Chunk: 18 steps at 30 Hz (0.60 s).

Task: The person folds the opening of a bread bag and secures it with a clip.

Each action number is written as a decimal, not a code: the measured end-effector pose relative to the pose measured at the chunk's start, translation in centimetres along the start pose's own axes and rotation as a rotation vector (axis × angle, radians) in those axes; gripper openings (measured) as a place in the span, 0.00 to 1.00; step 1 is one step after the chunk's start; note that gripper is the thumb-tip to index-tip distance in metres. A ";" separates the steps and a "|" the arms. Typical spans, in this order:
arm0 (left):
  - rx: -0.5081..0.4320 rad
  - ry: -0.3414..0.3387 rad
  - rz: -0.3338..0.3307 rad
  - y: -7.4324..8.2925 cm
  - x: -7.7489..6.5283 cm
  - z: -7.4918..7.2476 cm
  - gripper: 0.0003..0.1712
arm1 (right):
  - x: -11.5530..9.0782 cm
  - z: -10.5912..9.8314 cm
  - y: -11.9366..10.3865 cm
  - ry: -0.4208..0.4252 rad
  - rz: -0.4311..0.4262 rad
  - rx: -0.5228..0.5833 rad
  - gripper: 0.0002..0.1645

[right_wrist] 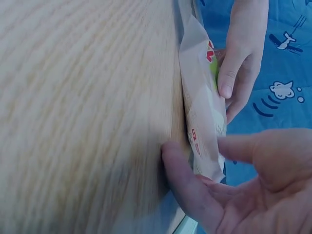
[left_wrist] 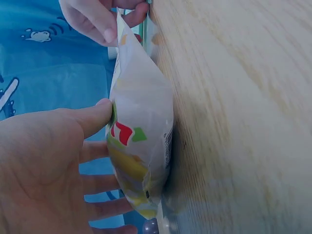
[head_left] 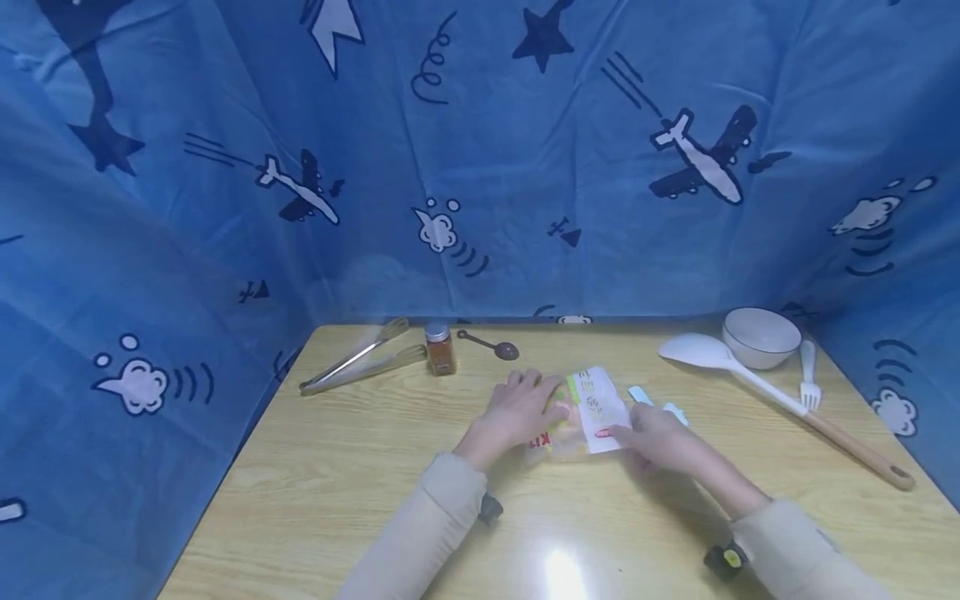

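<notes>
the right end of the packet [head_left: 600, 408] is pinched between the thumb and fingers of the right hand [head_left: 660, 435], while its left part is touched by the spread, fairly straight fingers of the left hand [head_left: 516, 412], presumably so that it is steadied from both sides. the packet is thus held between the two grips, low over the table [head_left: 300, 500]; beyond it, a brown spoon [head_left: 507, 351], a jar [head_left: 441, 354] and tongs [head_left: 375, 367] are set toward the far edge, apparently so that working room is left.
</notes>
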<state>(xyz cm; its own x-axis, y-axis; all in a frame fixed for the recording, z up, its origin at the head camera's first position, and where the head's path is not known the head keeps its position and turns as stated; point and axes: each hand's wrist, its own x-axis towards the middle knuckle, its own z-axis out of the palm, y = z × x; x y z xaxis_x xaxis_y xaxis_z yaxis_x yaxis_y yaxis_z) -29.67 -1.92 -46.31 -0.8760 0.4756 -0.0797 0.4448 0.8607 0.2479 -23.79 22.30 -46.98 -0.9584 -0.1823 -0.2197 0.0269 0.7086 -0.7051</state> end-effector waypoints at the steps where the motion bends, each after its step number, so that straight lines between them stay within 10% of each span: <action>1: 0.000 0.001 -0.002 0.0 -0.1 0.0 0.37 | 0.1 0.0 -0.1 0.012 -0.003 -0.017 0.17; 18: -0.083 0.012 -0.020 -0.7 -1.7 -0.1 0.42 | 0.9 -0.9 -2.7 0.248 -0.149 -0.027 0.11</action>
<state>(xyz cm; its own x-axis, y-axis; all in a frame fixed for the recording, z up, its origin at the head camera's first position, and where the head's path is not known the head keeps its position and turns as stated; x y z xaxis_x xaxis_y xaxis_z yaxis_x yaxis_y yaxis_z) -28.49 -3.32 -46.28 -0.8870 0.4558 -0.0737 0.4106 0.8517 0.3256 -25.03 20.85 -44.70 -0.9915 -0.1160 0.0583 -0.1236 0.7049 -0.6984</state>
